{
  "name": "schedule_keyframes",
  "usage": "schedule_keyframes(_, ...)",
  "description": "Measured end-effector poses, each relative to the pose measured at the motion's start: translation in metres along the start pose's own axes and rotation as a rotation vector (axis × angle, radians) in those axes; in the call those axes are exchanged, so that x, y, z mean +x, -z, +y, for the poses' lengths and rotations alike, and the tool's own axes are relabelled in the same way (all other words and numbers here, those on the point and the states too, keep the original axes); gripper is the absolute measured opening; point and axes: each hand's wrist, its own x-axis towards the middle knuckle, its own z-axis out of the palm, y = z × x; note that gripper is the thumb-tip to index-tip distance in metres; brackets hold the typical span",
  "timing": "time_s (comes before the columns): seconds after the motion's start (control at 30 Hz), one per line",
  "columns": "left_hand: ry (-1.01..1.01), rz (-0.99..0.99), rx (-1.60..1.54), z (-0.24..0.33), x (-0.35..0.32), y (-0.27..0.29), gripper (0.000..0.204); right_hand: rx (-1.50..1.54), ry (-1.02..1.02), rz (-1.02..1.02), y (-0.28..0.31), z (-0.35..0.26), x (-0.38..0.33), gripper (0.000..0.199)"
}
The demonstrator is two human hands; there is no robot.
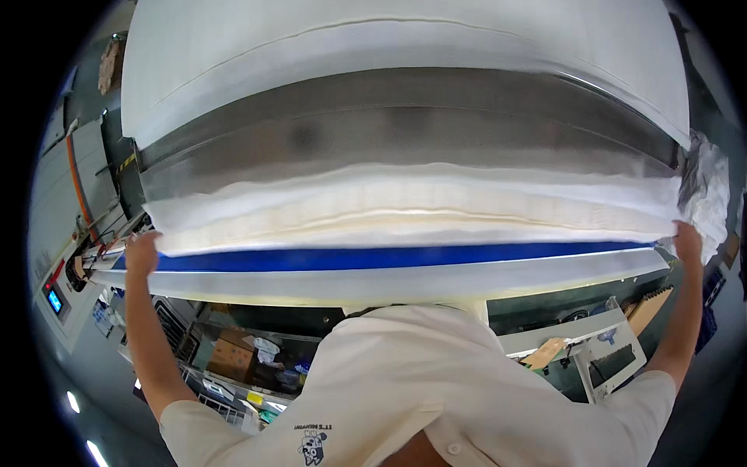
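Observation:
A long white and cream cloth [412,204], soft and layered, stretches across the width in front of me. At its near left corner my left hand [142,253] is closed on the edge. Out at the near right corner, my right hand [686,240] grips the same cloth with fingers closed. Both arms are spread wide. Below the cloth's near edge shows a blue strip [373,258], and nearer still a pale grey rounded edge [366,284]. Beyond the cloth lies a smooth grey metallic surface [412,124]. The fingertips are partly hidden at both corners.
A large white sheet [405,43] covers the far side. Crumpled clear plastic [705,191] hangs at the right. A small lit screen [54,300] sits on a pale cabinet at left. Beneath the near edge are a cardboard box [232,354] and a white metal frame [611,354].

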Motion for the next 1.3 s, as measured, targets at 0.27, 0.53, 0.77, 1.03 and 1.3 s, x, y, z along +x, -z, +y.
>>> schedule_keyframes(0.27,-0.204,-0.296,0.203,0.069,-0.016,-0.069,0.028,-0.203,0.059,-0.199,-0.06,-0.052,-0.034,0.016)
schedule_keyframes(0.53,0.32,-0.281,0.11,0.042,0.009,-0.102,0.031,-0.346,0.006,-0.281,-0.12,-0.023,-0.026,0.018)
schedule_keyframes(0.77,0.436,0.031,-0.057,0.03,0.026,-0.092,0.027,-0.344,0.076,-0.481,-0.097,-0.048,-0.038,0.019)
schedule_keyframes(1.03,0.358,0.251,-0.201,0.028,0.042,-0.111,0.038,-0.072,0.011,-0.547,-0.027,-0.104,-0.026,0.045)
schedule_keyframes(1.3,0.532,0.338,-0.471,0.018,0.042,-0.188,0.036,0.015,0.205,-0.348,-0.159,-0.037,0.01,0.05)
